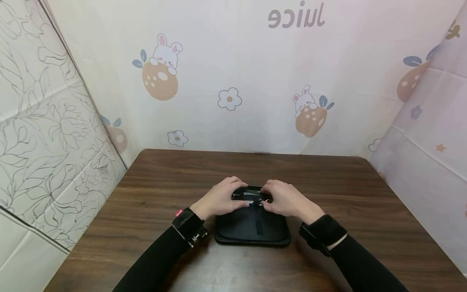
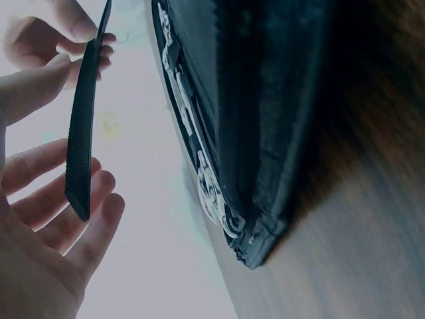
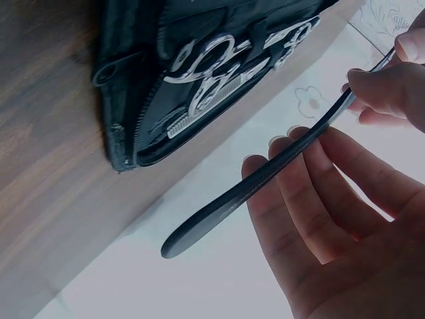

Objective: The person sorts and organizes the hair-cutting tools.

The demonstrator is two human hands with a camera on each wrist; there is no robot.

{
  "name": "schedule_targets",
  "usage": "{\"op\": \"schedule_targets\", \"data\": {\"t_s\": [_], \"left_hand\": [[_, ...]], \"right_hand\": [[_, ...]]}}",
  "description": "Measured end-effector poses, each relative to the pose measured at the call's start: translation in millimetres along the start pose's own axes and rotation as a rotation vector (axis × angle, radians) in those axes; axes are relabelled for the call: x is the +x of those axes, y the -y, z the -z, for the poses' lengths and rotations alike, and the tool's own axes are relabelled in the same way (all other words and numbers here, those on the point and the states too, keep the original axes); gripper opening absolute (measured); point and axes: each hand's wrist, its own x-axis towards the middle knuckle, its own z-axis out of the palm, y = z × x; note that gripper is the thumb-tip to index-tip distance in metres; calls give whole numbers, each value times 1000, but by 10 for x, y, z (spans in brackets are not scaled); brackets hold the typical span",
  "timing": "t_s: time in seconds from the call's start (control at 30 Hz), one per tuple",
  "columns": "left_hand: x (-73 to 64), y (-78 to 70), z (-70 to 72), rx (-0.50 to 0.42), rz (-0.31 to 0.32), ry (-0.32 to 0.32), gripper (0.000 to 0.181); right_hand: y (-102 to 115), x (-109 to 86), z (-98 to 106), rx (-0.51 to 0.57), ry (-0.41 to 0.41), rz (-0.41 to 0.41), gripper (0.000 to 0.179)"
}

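Note:
A black comb is held lengthwise between both hands, its ridged, toothed part toward the left and its smooth rounded handle toward the right. My left hand grips the left part between thumb and fingers. The right hand pinches the comb with thumb in front and fingertips behind it. Under and beyond the hands lies a black zippered case, open on the table. Silver scissors sit in its inner side, beside a pale toothed edge.
The case rests on a brown wood-grain table. Behind stands a pale curtain printed with rabbits, fruit and flowers. A flower-line panel closes off the left side, and another printed sheet hangs on the right.

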Motion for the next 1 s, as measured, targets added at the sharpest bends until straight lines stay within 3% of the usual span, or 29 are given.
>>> {"op": "schedule_targets", "data": {"t_s": [0.27, 0.6, 0.77, 1.0], "left_hand": [[-14, -98, -19, 67, -46, 28, 49], [-42, -179, -25, 279, -72, 61, 42], [-60, -229, -20, 355, -59, 107, 40], [-114, -249, -6, 373, -35, 132, 37]], "right_hand": [[115, -22, 13, -9, 5, 29, 29], [196, -38, -4, -73, -28, 112, 29], [220, -39, -34, -93, -24, 140, 29], [250, -51, -77, -75, -8, 172, 27]]}}
